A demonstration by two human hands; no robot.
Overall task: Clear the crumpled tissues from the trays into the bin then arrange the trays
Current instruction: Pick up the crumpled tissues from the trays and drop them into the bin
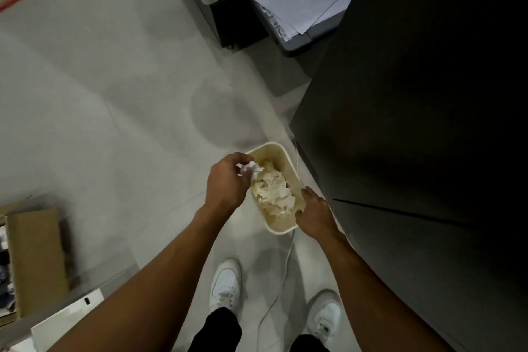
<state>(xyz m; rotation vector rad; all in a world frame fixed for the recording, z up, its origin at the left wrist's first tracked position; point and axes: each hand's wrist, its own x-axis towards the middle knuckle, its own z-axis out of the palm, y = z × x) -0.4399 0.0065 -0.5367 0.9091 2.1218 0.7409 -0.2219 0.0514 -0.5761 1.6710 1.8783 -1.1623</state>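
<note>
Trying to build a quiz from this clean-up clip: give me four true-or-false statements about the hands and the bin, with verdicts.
1. The left hand pinches a crumpled tissue over the bin. True.
2. The bin is empty. False: a heap of crumpled tissues lies in it.
3. The right hand touches the bin's right rim. True.
4. The bin stands on a table. False: it stands on the floor, beside a dark cabinet.
</note>
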